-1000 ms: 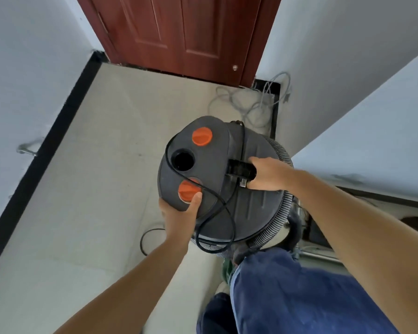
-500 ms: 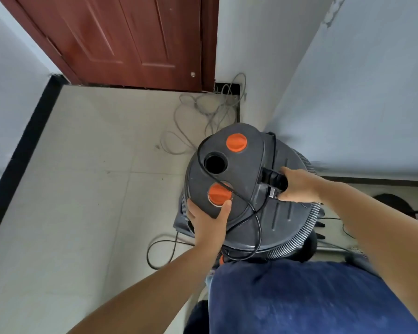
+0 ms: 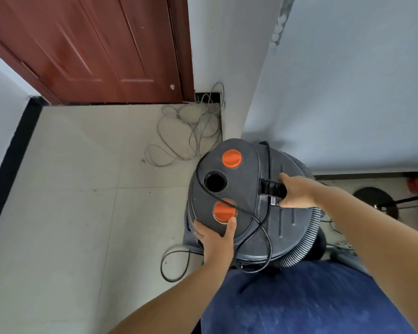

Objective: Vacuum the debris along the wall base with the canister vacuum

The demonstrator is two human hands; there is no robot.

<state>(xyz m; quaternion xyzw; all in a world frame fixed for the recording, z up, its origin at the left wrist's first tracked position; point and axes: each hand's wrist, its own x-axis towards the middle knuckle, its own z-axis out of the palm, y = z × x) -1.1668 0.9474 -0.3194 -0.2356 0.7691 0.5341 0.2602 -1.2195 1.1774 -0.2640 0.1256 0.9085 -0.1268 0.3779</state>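
A dark grey canister vacuum (image 3: 249, 179) stands on the tiled floor by a wall corner. Its lid has two orange caps and a round black port, and a ribbed hose (image 3: 309, 227) is coiled round the rim. A black power cord (image 3: 256, 220) lies looped over the lid. My left hand (image 3: 215, 239) grips the lid's near-left edge, thumb beside the nearer orange cap (image 3: 221, 210). My right hand (image 3: 297, 191) is curled round the black handle on top of the lid. Small dark specks of debris (image 3: 94, 190) dot the floor tiles.
A red-brown door (image 3: 101, 49) closes the far end. A tangle of grey cables (image 3: 191, 131) lies at the corner by the black skirting (image 3: 10, 153). A round black stand base (image 3: 374, 201) sits at the right. My blue-clad legs fill the bottom.
The view has swung left to right, so the vacuum sits further right in frame and closer to the corner wall. Both hands keep the same grips on it.
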